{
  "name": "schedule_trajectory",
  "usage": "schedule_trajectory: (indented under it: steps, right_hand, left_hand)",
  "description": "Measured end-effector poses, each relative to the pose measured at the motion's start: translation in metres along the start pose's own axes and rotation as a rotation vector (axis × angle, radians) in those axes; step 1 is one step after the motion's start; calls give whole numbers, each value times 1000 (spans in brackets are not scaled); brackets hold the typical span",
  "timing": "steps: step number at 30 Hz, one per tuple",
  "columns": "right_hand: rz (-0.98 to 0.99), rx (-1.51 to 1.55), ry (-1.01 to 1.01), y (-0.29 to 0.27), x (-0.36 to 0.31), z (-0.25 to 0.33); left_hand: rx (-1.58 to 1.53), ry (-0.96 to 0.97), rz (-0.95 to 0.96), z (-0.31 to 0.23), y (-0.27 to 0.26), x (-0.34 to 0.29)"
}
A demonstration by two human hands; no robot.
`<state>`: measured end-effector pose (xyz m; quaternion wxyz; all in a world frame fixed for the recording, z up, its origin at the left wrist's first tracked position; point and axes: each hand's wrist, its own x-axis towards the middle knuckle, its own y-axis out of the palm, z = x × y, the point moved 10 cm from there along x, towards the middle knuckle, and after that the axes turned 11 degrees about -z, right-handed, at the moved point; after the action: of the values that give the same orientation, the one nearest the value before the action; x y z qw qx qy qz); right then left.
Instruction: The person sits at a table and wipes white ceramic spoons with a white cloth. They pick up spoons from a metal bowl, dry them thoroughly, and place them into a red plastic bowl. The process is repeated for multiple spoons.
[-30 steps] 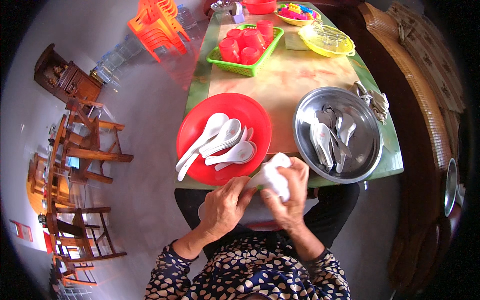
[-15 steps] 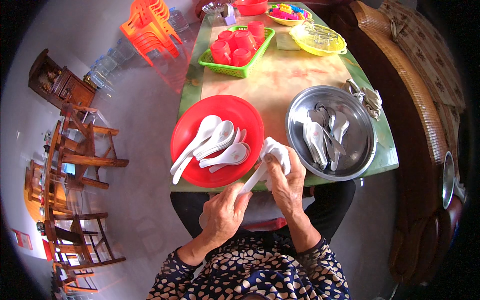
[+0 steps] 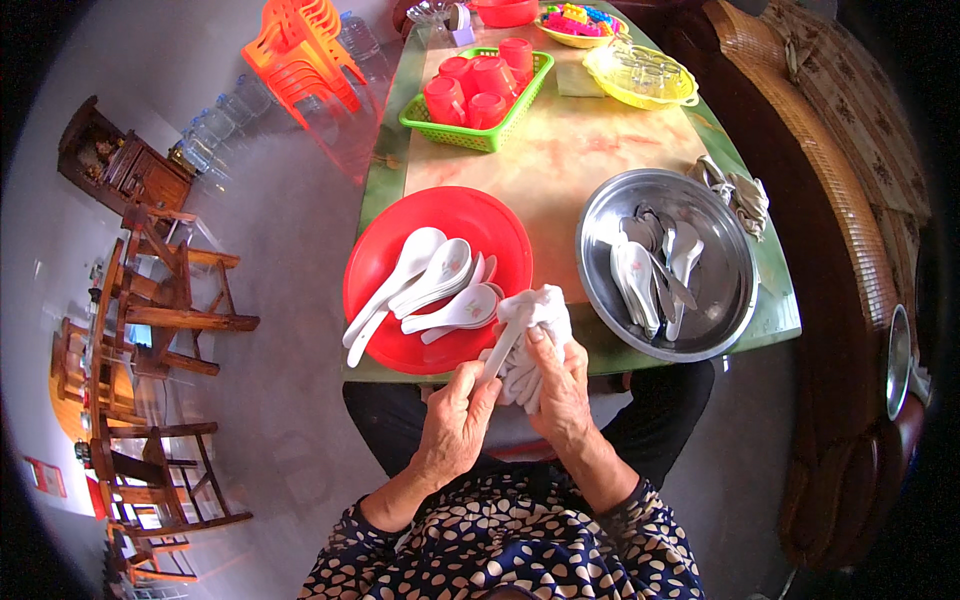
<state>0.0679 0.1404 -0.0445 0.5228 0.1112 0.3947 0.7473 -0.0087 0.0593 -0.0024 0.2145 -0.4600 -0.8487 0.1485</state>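
Note:
Between my hands, at the table's near edge, is a white spoon point(image 3: 503, 345) with its bowl end wrapped in a white cloth point(image 3: 522, 378). My left hand point(image 3: 455, 425) pinches the spoon's handle. My right hand point(image 3: 562, 390) grips the bunched cloth around the spoon, thumb on top. Just left lies a red plate point(image 3: 370, 260) bearing several white soup spoons point(image 3: 440, 275), some stacked, with handles toward its lower left. On the right a steel basin point(image 3: 725, 310) holds more white spoons point(image 3: 633, 280) and some metal spoons point(image 3: 665, 285).
Farther back stand a green basket point(image 3: 480, 138) of red cups point(image 3: 490, 78), a yellow basket point(image 3: 690, 97) with clear glasses, and a plate of colourful toy pieces point(image 3: 580, 20). A crumpled grey cloth point(image 3: 748, 200) lies beside the basin. A wooden bench point(image 3: 830, 180) runs along the right.
My right hand has shifted slightly left and down with the cloth, which now hangs more loosely below the spoon. The spoon's handle has turned more upright. The plate and basin contents look the same.

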Motion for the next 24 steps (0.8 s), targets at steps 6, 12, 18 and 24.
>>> schedule_trajectory:
  steps: [6, 12, 18, 24]
  right_hand:
    - [-50, 129, -74, -4, 14, 11]
    - [-55, 292, -108, -26, 28, 27]
    - [68, 128, 182, -1, -8, -22]
    - [-118, 152, -10, -5, 10, -1]
  left_hand:
    - [-359, -300, 113, 12, 12, -5]
    - [-1070, -741, 277, 17, 31, -17]
    - [-1024, -799, 355, 19, 44, -25]
    - [-1116, -851, 399, 12, 43, -27]
